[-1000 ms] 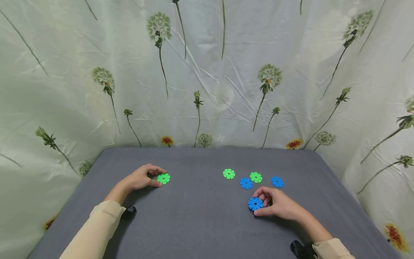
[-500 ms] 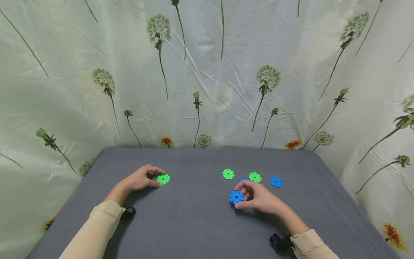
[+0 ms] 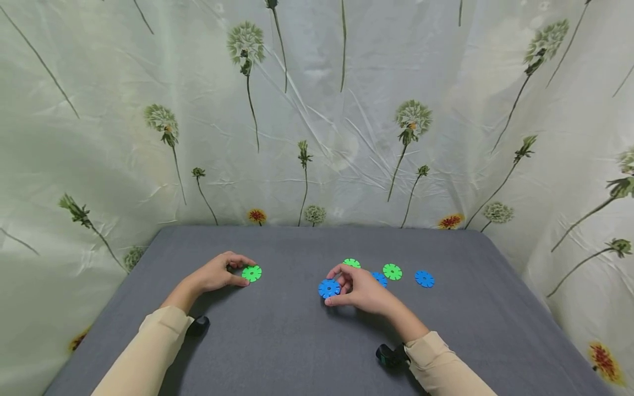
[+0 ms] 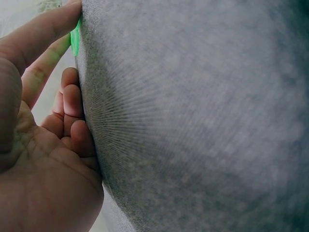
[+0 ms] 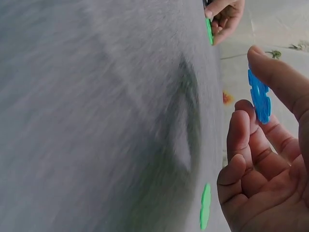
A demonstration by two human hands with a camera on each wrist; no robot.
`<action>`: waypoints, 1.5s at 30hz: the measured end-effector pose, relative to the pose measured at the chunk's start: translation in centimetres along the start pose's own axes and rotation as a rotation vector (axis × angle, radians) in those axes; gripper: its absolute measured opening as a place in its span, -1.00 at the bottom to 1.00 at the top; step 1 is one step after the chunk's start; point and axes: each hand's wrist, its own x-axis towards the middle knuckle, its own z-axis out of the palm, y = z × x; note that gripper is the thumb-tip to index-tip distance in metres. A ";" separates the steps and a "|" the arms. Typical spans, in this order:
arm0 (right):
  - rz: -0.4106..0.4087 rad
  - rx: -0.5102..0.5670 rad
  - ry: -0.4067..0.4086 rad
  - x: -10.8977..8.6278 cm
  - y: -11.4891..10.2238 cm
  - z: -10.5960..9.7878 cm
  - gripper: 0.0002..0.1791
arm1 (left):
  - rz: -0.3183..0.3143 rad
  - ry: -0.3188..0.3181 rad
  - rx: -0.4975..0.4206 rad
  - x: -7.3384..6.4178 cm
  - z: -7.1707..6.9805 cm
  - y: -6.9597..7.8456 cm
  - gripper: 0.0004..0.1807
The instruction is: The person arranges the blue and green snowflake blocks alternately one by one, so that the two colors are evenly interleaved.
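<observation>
My left hand (image 3: 214, 274) pinches a green notched plastic disc (image 3: 252, 273) between thumb and index finger, low over the cloth at the left. In the left wrist view only a sliver of that green disc (image 4: 75, 41) shows behind the fingers. With thumb and fingers, my right hand (image 3: 365, 291) grips a blue notched disc (image 3: 328, 289) by its edges, raised above the table right of centre. The right wrist view has this blue disc (image 5: 259, 99) nearly edge-on, apart from the cloth.
Behind the right hand lie a green disc (image 3: 352, 263) and a blue disc (image 3: 380, 278), both partly covered by it. Farther right are another green disc (image 3: 393, 271) and blue disc (image 3: 424, 279). Grey cloth (image 3: 277, 341) covers the table; a flowered curtain (image 3: 342, 181) hangs behind.
My right hand has carried the blue disc leftward and slightly farther back, toward the left hand. The left hand and its green disc have stayed in place.
</observation>
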 end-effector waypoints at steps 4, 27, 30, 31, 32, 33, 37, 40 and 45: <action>-0.003 0.014 0.006 1.5 -0.7 0.7 -0.48 | 0.004 0.000 -0.001 0.1 0.0 0.1 -0.52; -0.009 -0.091 0.051 9.0 -3.4 4.8 -0.50 | 0.015 0.008 0.020 0.0 -0.1 0.4 -0.52; 0.005 -0.085 0.052 9.7 -3.4 5.2 -0.50 | 0.017 0.007 0.011 0.0 -0.1 0.3 -0.52; 0.013 -0.086 0.053 9.9 -3.4 5.4 -0.50 | 0.016 0.005 0.007 0.0 -0.1 0.3 -0.52; 0.020 -0.087 0.056 10.1 -3.4 5.5 -0.51 | 0.014 0.003 0.003 0.0 -0.1 0.3 -0.52; 0.026 -0.086 0.057 10.3 -3.4 5.7 -0.51 | 0.011 0.001 -0.001 -0.1 -0.1 0.3 -0.52; 0.048 -0.082 0.061 10.9 -3.3 6.1 -0.53 | 0.008 -0.003 -0.002 -0.1 0.0 0.3 -0.52; 0.055 -0.080 0.066 11.3 -3.3 6.4 -0.53 | 0.012 0.000 -0.002 -0.1 0.0 0.3 -0.52; 0.063 -0.094 0.067 11.6 -3.3 6.7 -0.54 | 0.027 -0.002 -0.009 -0.2 0.1 0.2 -0.53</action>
